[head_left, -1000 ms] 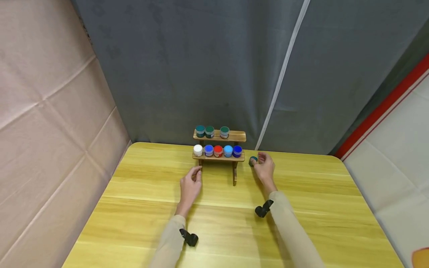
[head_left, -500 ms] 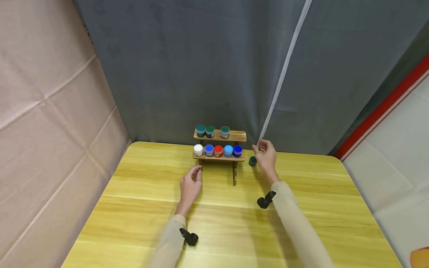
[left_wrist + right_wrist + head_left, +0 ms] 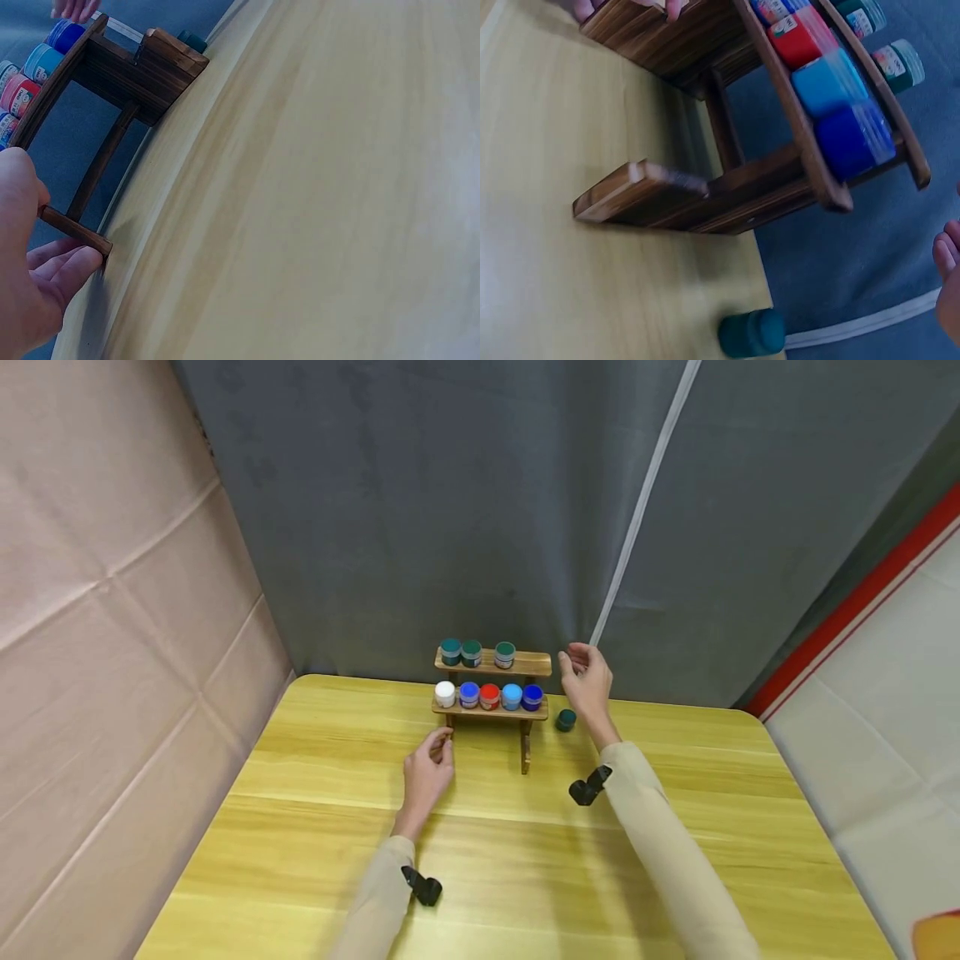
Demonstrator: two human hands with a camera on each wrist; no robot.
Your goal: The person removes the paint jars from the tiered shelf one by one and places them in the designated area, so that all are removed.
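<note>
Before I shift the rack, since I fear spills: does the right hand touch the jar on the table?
Apart: the right wrist view shows curtain between the right hand and the jar.

Fabric-walled booth, grey curtain (image 3: 412, 527), creased pale side sheet (image 3: 135, 685), wood-grain table (image 3: 300, 768)

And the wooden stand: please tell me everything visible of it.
The stand looks like brown, grained wood: two shelves, the back one higher, on side legs. It stands upright on the table, carrying five jars on the lower shelf and three on the upper. The left hand grips its left leg.
</note>
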